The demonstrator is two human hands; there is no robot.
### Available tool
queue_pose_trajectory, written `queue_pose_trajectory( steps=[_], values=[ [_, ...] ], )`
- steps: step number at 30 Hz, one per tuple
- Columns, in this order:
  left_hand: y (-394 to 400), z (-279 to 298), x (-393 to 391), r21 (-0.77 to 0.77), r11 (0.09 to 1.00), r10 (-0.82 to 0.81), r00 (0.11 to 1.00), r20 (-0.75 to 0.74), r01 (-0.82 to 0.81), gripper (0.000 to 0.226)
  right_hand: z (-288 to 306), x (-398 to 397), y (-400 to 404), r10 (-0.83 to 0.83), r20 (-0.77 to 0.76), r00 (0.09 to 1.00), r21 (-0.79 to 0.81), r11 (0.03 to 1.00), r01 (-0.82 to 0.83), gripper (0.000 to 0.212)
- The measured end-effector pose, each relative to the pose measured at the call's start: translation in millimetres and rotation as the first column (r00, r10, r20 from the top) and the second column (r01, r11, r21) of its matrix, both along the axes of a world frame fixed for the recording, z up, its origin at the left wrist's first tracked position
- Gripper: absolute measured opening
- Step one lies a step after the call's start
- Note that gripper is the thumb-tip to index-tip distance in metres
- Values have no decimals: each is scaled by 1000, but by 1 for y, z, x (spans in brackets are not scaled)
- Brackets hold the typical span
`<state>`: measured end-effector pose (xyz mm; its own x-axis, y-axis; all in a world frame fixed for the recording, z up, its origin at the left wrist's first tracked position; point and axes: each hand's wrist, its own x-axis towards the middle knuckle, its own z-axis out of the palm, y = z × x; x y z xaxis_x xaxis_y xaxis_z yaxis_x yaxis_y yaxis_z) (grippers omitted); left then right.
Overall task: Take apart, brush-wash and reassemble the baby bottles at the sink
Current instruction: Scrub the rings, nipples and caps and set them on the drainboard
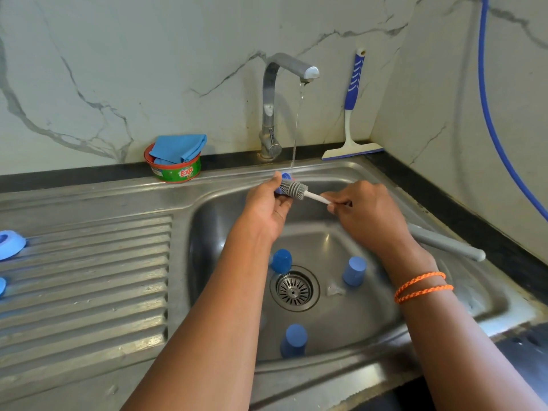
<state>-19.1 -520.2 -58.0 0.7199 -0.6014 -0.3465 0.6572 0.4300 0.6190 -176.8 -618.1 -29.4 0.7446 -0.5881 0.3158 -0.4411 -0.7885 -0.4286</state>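
My left hand (267, 204) grips a small blue bottle part (285, 177) under the running tap (292, 68); most of the part is hidden by my fingers. My right hand (366, 213) pinches the white stem of a small grey silicone brush (293, 189), whose head lies against that blue part. In the sink basin (370, 315) stand three blue caps: one by the drain (281, 261), one to its right (354, 270), one near the front (294, 341). A clear teat (334, 289) lies beside the drain.
A long grey brush handle (444, 241) rests on the sink's right rim. Blue bottle pieces (10, 244) sit at the left edge of the ribbed drainboard (89, 277). A green soap tub with a blue cloth (175, 158) and a squeegee (353, 114) stand at the back.
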Motion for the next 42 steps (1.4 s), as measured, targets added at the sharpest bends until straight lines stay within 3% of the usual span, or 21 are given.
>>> queue_pose_trajectory(
  steps=[5, 9, 11, 13, 18, 23, 26, 30, 33, 35, 38, 42],
  values=[
    [0, 1, -1, 40, 999, -16, 999, 46, 14, 18, -2, 3, -3, -88, 19, 996, -86, 992, 90, 29],
    [2, 0, -1, 65, 998, -20, 996, 91, 14, 13, -1, 0, -6, 9, -47, 999, -31, 999, -10, 28],
    [3, 1, 0, 61, 998, -35, 995, 92, 29, 19, 0, 0, -7, 48, 10, 999, -12, 999, -48, 27],
    [3, 1, 0, 44, 998, -41, 996, 75, 38, 25, -2, 2, -8, 30, 43, 999, -24, 999, -29, 23],
    [1, 0, -1, 27, 1000, -13, 999, 50, 11, 25, -11, 11, -8, -25, -80, 997, -31, 999, 23, 17],
    [6, 0, 2, 3, 1000, 23, 1000, 0, -23, 31, -6, 11, -2, 78, -48, 996, 49, 996, -75, 20],
    [8, 0, 3, -5, 1000, 30, 999, -19, -30, 35, -8, 11, 0, 25, 3, 1000, 35, 999, -25, 25],
    [4, 2, -2, 3, 1000, 29, 999, 18, -29, 27, -10, 15, 3, -65, -44, 997, 8, 998, 66, 18],
    [2, 4, -5, -3, 1000, 10, 998, 69, -10, 18, -4, 11, -2, -16, -88, 996, 17, 1000, 18, 17],
    [4, 5, -4, -29, 1000, -8, 997, 74, 10, 24, -1, 8, -4, 52, -99, 994, 39, 998, -49, 17],
    [9, 5, -3, -98, 995, -26, 999, 38, 30, 31, -1, 5, -4, 109, -16, 994, 98, 989, -107, 15],
    [7, 7, -2, -219, 976, -20, 998, -52, 8, 36, -4, 10, 3, 62, 161, 985, 140, 986, -85, 15]
  ],
)
